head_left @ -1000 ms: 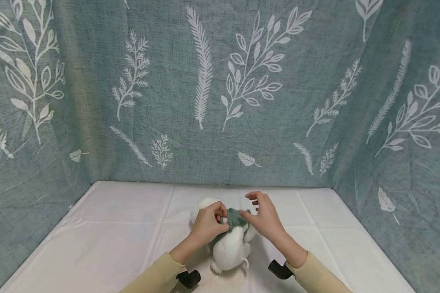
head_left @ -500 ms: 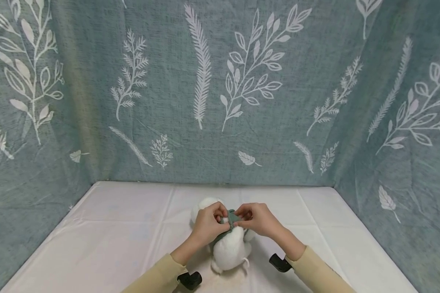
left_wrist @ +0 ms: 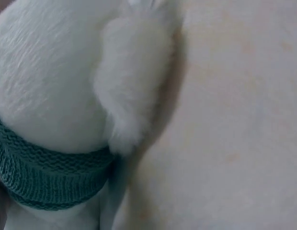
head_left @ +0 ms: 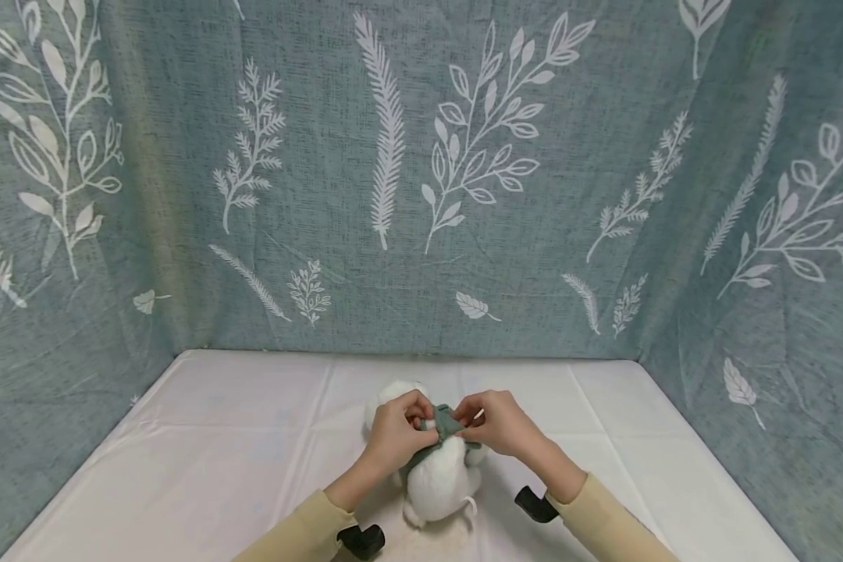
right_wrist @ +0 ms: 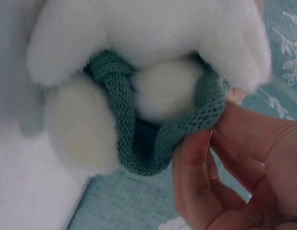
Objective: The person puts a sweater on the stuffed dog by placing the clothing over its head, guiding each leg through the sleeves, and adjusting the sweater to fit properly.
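Note:
A white plush toy [head_left: 437, 485] lies on the table, with a green knitted garment [head_left: 446, 422] around its body. My left hand [head_left: 393, 431] pinches the garment at its left side in the head view. On the other side my right hand [head_left: 500, 424] pinches the knitted edge between thumb and fingers. In the right wrist view, the right hand [right_wrist: 239, 167] draws that edge away from the toy, so the green band [right_wrist: 124, 120] hangs in a loose loop. The left wrist view has the band [left_wrist: 57, 177] lying close around the white fur [left_wrist: 52, 81]; the left fingertips are hidden there.
A white cloth [head_left: 253, 437] covers the table. Blue-green curtains [head_left: 407, 297] with white leaf prints stand behind and at both sides. A black wrist mount [head_left: 361, 541] sits under the left sleeve, another black mount [head_left: 536, 505] under the right.
My right hand, apart from the garment with fingers spread, has come in and taken hold of the knitted edge. The garment's shape between the hands has shifted slightly; my left hand stays in place.

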{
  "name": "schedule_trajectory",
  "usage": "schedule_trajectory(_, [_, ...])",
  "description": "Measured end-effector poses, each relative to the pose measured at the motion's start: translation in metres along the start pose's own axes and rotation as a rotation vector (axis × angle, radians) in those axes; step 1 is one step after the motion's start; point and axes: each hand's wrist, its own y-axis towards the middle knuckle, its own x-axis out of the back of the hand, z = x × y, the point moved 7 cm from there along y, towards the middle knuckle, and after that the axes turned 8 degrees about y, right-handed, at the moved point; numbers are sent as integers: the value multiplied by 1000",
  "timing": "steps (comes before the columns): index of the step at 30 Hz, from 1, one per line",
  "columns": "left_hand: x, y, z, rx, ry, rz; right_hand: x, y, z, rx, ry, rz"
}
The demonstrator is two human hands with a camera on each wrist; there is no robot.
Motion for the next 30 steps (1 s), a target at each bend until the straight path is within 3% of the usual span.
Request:
schedule_trajectory(7, [2,-4,6,70,-103,-39,-1,-8,-8,-28,2,-38])
schedule_trajectory(14, [2,-6,11,100,-183,-56,-6,-12,-23,-54,43,-98])
schedule_trajectory(16, [2,-5,11,89,-132,-29,-8,-12,-24,-48,34,-111])
schedule_trajectory(18, [3,-4,5,50,-24,24,-11,-12,-24,-36,16,-122])
schedule_trajectory(22, [6,-2,-18,-110,252,147,-14,-12,-21,-22,-19,-144])
schedule_trajectory(24, [5,0,-27,-170,338,195,-13,-12,-19,-27,-25,-152])
schedule_trajectory(27, [2,2,-32,-205,388,265,-13,-12,-18,-29,-19,-152])
schedule_trajectory(30, [-1,4,-33,-209,389,296,-13,-10,-16,-31,6,-141])
